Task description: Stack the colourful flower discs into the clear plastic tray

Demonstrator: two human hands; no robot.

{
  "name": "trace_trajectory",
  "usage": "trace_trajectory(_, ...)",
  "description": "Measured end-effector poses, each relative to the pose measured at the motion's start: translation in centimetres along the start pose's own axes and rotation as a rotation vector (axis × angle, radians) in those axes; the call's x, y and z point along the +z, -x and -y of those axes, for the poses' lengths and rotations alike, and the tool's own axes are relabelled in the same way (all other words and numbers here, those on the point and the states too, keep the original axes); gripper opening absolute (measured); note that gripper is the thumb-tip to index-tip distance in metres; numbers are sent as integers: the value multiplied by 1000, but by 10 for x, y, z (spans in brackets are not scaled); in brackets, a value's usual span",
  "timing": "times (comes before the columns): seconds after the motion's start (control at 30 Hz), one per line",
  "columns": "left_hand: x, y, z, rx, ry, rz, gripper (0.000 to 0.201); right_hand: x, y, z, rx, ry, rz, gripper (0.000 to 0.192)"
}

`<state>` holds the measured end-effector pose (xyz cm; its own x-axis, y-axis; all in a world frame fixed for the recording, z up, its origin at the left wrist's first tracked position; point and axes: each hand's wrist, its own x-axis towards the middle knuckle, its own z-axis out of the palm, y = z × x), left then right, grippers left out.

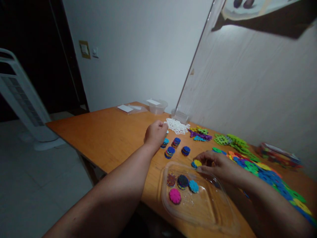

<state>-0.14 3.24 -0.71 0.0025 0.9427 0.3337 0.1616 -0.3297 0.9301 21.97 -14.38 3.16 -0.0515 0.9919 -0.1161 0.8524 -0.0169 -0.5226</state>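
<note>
My left hand (pixel 156 134) is closed, its fingers turned away from me, beside the stacks of notched plastic discs. What it may hold is hidden; a pale disc edge (pixel 167 132) shows just past its fingers. Near its wrist stands a stack topped with light blue (pixel 164 142). Three dark-blue-topped stacks, one of them the nearest stack (pixel 169 152), are to its right. My right hand (pixel 211 162) grips a short stack of discs (pixel 196 163) with a yellow one on top, by the far rim of a clear plastic tray (pixel 165 205). In the tray lie brown, black, light blue and pink discs (pixel 175 196).
White lattice pieces (pixel 177 126) and purple and yellow pieces (pixel 200 133) lie toward the wall. Green pieces (pixel 235 142) and a long heap of coloured rings (pixel 269 177) spread along the right. Clear tubs (pixel 158 106) and a plastic bag (pixel 131 108) sit at the back.
</note>
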Motion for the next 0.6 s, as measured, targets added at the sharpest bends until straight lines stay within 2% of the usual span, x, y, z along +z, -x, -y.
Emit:
trace_trajectory(0.13, 1, 0, 2, 66, -38, -29, 27, -9, 7, 4, -35, 33, -128, 33)
trace_trajectory(0.23, 2, -1, 4, 98, -53, -37, 27, -13, 20, 23, -128, 57, -196, 35)
trace_trajectory(0.3, 2, -1, 5, 111, -47, -42, 26, -10, 31, 44, -194, 55, -148, 35)
trace_trajectory(0.37, 3, -2, 6, 110, -40, -44, 26, -4, 41, 69, -223, 67, -26, 27)
trace_trajectory(0.43, 4, -3, 6, 99, -36, -38, 26, 5, 48, 89, -263, 115, 73, 26)
trace_trajectory(0.5, 4, -3, 7, 91, -37, -28, 25, 14, 51, 101, -316, 165, 115, 34)
trace_trajectory(0.6, 4, -3, 7, 101, -45, -22, 26, 25, 49, 102, -386, 201, 132, 47)
